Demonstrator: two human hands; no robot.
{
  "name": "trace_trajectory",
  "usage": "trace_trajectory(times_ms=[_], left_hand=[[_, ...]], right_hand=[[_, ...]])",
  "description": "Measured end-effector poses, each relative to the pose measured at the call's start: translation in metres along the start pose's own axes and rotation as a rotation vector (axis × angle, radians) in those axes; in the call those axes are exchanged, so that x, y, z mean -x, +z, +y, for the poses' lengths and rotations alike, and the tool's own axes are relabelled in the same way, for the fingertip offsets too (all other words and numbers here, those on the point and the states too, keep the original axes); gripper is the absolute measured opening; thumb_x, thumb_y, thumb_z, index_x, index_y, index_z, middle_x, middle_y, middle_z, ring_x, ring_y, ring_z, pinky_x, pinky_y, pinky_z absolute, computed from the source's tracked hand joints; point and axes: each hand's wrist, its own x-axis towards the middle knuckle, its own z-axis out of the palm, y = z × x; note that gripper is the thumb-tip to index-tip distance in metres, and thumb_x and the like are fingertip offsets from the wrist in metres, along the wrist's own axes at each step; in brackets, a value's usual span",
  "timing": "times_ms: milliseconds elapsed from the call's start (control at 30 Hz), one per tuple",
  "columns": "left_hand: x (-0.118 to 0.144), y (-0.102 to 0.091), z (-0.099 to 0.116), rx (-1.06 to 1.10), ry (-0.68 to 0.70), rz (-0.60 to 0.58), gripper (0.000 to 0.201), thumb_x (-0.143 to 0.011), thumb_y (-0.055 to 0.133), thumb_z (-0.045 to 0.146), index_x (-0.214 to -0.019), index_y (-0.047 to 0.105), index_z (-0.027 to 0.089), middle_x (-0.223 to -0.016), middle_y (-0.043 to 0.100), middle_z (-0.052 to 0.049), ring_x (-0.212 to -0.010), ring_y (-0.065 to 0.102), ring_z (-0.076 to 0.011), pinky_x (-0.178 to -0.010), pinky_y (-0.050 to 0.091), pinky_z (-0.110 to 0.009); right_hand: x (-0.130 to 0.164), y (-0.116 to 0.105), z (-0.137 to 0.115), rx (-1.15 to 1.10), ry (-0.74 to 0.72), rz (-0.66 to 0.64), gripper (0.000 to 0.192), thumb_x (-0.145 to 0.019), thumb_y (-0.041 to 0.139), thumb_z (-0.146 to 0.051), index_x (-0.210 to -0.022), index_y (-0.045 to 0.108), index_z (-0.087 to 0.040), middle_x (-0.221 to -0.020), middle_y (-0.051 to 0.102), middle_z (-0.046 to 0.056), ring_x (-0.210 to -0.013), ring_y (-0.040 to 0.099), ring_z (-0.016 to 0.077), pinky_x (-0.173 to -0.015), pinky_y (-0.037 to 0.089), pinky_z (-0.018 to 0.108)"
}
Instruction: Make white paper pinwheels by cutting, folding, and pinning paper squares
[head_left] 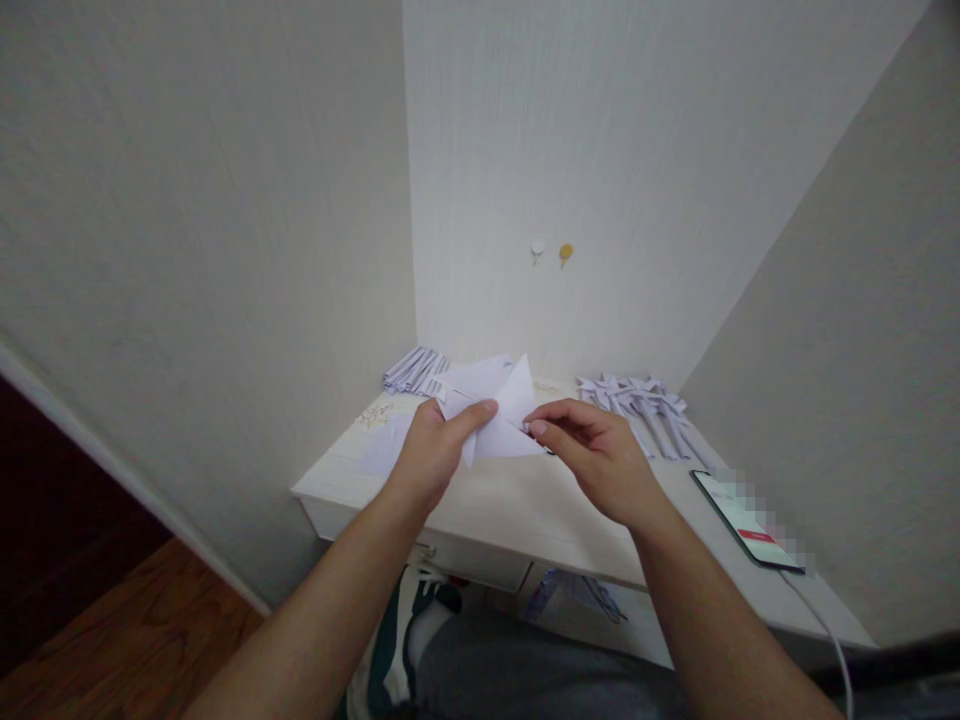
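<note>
Over the far middle of the white table (540,515), a folded white paper (516,390) with pointed flaps sits between the two hands. The left hand (435,445) grips it, thumb pressed flat on top. The right hand (596,450) has thumb and forefinger brought together at the paper's right side; whether they pinch its corner or something small, I cannot tell. Just left of the left hand, loose sheets (381,450) lie flat. Beyond them, at the far left, is a bundle of narrow paper strips (416,370). At the far right, several paper pinwheels (637,392) lie together. Nearer on the right rests a phone (739,515), its screen lit, with a white cable (829,630) running from its near end.
</note>
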Motion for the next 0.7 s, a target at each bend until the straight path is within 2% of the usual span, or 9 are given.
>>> trace_trajectory(times_ms=[133, 333, 700], left_hand=[[0.012, 0.010, 0.018, 0.007, 0.048, -0.054, 0.030, -0.075, 0.085, 0.029, -0.101, 0.080, 0.014, -0.104, 0.081, -0.011, -0.093, 0.077, -0.0313, -0.082, 0.060, -0.037], [0.026, 0.016, 0.027, 0.010, 0.032, -0.044, 0.033, -0.075, 0.085, 0.031, -0.104, 0.079, 0.015, -0.107, 0.081, -0.010, -0.096, 0.076, -0.0311, -0.083, 0.061, -0.037], [0.031, 0.021, 0.018, -0.033, -0.014, -0.060, 0.034, -0.077, 0.084, 0.034, -0.106, 0.080, 0.017, -0.109, 0.081, -0.010, -0.099, 0.076, -0.0324, -0.086, 0.060, -0.038]], right_hand=[[0.006, -0.004, -0.021, -0.055, -0.039, -0.007, 0.015, -0.087, 0.078, -0.037, -0.091, 0.079, -0.022, -0.086, 0.079, 0.003, -0.079, 0.071, 0.0176, -0.072, 0.056, 0.029], [0.020, -0.010, -0.039, -0.006, -0.048, 0.028, 0.011, -0.085, 0.080, -0.033, -0.089, 0.080, -0.023, -0.084, 0.079, 0.003, -0.075, 0.071, 0.0174, -0.068, 0.056, 0.029], [0.036, -0.018, -0.029, -0.009, -0.083, 0.112, 0.007, -0.084, 0.081, -0.032, -0.088, 0.081, -0.026, -0.087, 0.081, 0.004, -0.079, 0.075, 0.0199, -0.073, 0.063, 0.031]])
